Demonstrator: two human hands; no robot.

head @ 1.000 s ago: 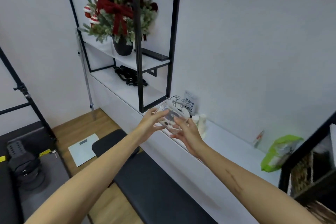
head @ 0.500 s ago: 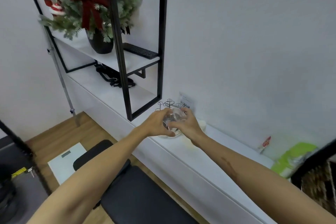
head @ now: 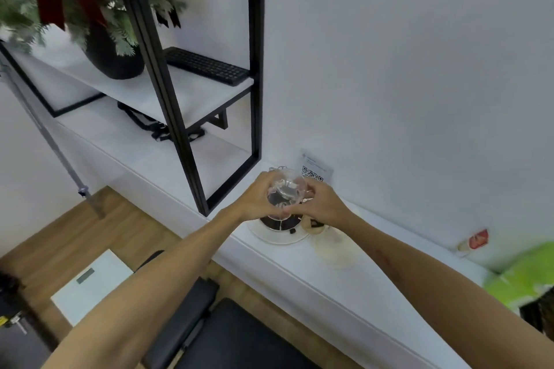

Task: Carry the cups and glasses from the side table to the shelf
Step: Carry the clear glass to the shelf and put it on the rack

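Observation:
A clear glass cup (head: 286,190) is held between both hands over the white shelf (head: 338,281). My left hand (head: 254,199) wraps its left side and my right hand (head: 322,204) grips its right side. The cup hangs just above a round white stand (head: 278,235) with a dark base and thin wire pegs, most of it hidden by the hands. A pale beige item (head: 334,246) lies on the shelf right of the stand.
A black metal frame (head: 180,117) rises left of the hands, carrying a keyboard (head: 207,66) and a potted festive plant (head: 114,51). A QR card (head: 314,169) leans on the wall. A green bag (head: 521,275) sits far right, a black bench (head: 239,338) below.
Both hands have carried the glass cup lower and closer to the round stand on the shelf. The view has moved nearer to the shelf and tilted down.

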